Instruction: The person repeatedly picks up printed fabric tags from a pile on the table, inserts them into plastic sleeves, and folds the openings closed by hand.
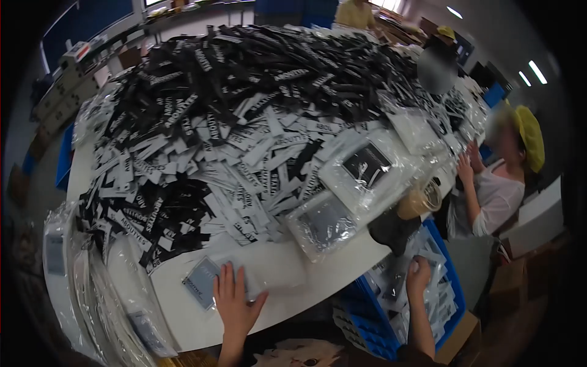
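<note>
Left hand: I see it laid palm down, fingers spread wide, over a clear bag near the edge of the counter; I judge the flat palm steadies the slippery plastic.
Printed panel: blue-grey, showing at the bag's left end, just beside my left fingertips.
Right hand: raised over the crate, fingers curled narrow; I cannot tell from here whether they grip anything.
Blue crate: below the counter's edge, filled with clear packets; probably set there for easy reach.
Bag stack: clear bags overlapping at the counter's left end, likely so each can be lifted singly.
Filled packs: two clear packs with dark panels, lying right of the strips.
Strip heap: loose black and white lettered strips, no container around them.
Lidded cup: tan, near the crate.
</note>
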Motion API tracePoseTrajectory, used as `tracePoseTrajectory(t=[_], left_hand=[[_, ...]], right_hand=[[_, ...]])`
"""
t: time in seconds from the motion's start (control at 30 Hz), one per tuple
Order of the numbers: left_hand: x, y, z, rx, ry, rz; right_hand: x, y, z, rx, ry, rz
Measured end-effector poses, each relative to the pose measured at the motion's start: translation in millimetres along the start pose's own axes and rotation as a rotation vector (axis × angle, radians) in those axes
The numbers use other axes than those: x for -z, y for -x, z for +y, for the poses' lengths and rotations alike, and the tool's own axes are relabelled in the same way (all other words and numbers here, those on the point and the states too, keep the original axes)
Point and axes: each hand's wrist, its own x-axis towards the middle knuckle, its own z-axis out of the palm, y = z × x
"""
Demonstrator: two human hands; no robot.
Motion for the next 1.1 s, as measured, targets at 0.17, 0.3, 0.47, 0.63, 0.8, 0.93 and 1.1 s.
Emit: tracePoseTrajectory(t=[0.17,0.3,0.47,0.63,0.8,0.93,1.1], left_hand=[[-5,1,-5,0.009,0.016,0.089],[-5,5,-8,0.004,0.072,0.09],[-2,10,-11,0.014,0.119,0.129],[-3,11,-13,-0.006,0.117,0.143],[-3,12,-13,-0.015,0.134,0.146],[-5,11,-16,-0.015,0.141,0.153],[-6,11,-16,-0.005,0.152,0.144]], right_hand=[[77,-46,-171,0.69,-0.698,0.138],[30,-68,-291,1.235,-0.63,-0.239],[-31,-64,-380,1.47,-0.381,-0.099],[-48,-64,-391,1.699,-0.263,-0.148],[-47,-77,-394,1.548,-0.207,-0.239],[-28,-73,-405,1.529,-0.356,-0.361],[-57,-54,-463,1.426,-0.742,-0.446]])
